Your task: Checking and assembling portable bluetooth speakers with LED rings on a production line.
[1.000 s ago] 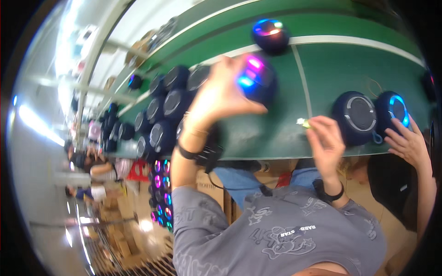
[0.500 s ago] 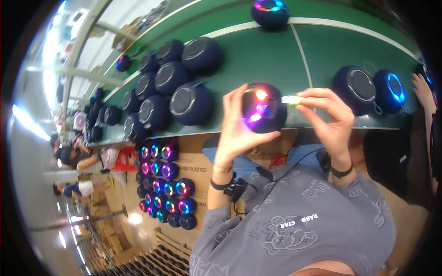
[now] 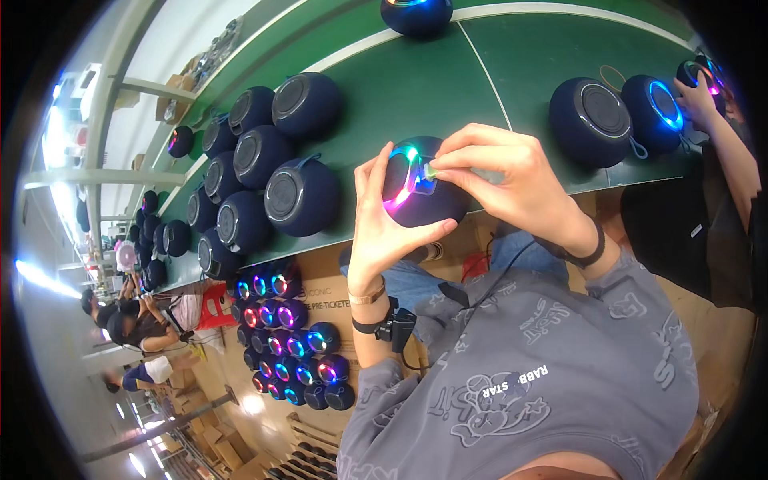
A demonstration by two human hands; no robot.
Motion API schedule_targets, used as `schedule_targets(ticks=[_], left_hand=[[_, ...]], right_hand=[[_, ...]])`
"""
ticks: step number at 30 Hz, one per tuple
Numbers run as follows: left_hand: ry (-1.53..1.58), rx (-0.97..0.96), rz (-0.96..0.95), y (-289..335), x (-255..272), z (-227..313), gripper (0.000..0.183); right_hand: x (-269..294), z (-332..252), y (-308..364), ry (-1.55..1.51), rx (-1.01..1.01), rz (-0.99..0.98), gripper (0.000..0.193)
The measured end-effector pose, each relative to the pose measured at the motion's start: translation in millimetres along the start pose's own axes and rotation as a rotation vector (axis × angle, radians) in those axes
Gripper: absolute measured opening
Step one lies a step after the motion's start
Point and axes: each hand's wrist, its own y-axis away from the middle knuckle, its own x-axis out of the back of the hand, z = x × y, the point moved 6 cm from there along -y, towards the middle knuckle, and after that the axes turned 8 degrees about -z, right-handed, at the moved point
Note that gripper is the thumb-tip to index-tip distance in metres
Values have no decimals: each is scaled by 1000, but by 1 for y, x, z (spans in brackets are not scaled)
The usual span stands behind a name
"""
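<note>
A round dark-blue speaker (image 3: 438, 204) with a glowing multicoloured ring stands near the front edge of the green table. My left hand (image 3: 382, 232) grips its left side, with the thumb along the near side and the fingers at the back. My right hand (image 3: 512, 174) pinches a small pale-green piece (image 3: 430, 171) against the speaker's lit face; its exact kind is unclear. A small, clear-looking square shows on the face just below that piece. Several unlit speakers (image 3: 301, 198) with dark round faces sit to the left of my hands.
On the right stand an unlit speaker (image 3: 590, 120) and a blue-lit one (image 3: 652, 112). Beyond them, another person's hand (image 3: 698, 102) touches a lit speaker. A lit speaker (image 3: 416, 18) sits at the far side. Rows of glowing speakers (image 3: 286, 316) lie below the table's left part.
My right hand has moved left and brought the pale-green piece from beside the speaker onto its lit face. The speaker's glow has changed colour. The other person's hand now reaches a lit speaker.
</note>
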Motion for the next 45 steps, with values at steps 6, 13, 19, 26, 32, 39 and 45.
schedule_targets(ticks=[6,13,19,26,32,39,45], left_hand=[[4,-12,-19,-2,-3,8,126],[139,-3,-64,-5,-12,16,129],[-60,14,-32,-4,-16,27,127],[-134,-151,-186,-6,-13,34,132],[510,-4,80,15,-15,-1,124],[1057,161,209,37,-45,-20,76],[816,152,214,33,-43,-11,87]], right_hand=[[-2,2,-1,77,8,43,11],[-1,2,8,30,-52,31,12],[1,6,20,57,-21,49,14],[4,13,52,-34,-12,2,39],[-17,51,58,-55,-158,-197,153],[-46,54,62,-192,-116,-219,131],[-47,46,68,-169,-32,-175,128]])
